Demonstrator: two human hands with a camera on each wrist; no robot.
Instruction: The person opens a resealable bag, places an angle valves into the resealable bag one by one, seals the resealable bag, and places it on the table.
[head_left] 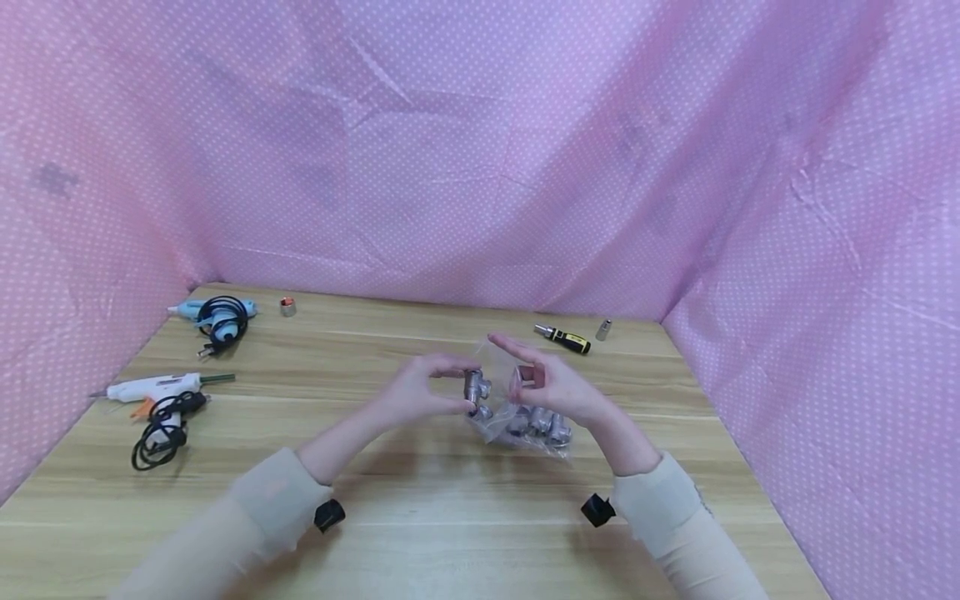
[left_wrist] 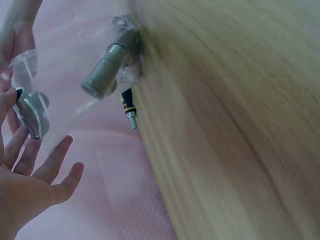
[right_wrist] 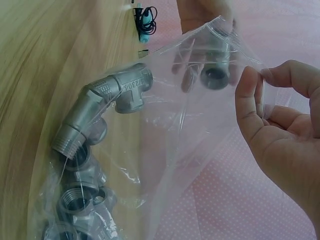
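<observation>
My left hand (head_left: 418, 388) holds a silver metal tee pipe fitting (head_left: 474, 388) between thumb and fingers. In the right wrist view, that tee (right_wrist: 216, 70) shows at the mouth of a clear plastic zip bag (right_wrist: 165, 125), seen through the film; whether it is inside or behind cannot be told. My right hand (right_wrist: 287, 112) pinches the bag's edge between thumb and fingers. Several metal fittings (head_left: 542, 422) lie in the lower part of the bag on the table, among them a tee with stamped marks (right_wrist: 132, 87) and threaded pieces.
On the wooden table's left are a blue glue gun (head_left: 225, 325) and a white glue gun (head_left: 153, 387) with black cords. Farther back are a short metal fitting (head_left: 288, 307), a yellow-black screwdriver (head_left: 564, 338) and a metal cylinder (head_left: 603, 330). Pink dotted cloth (head_left: 450, 167) surrounds the table.
</observation>
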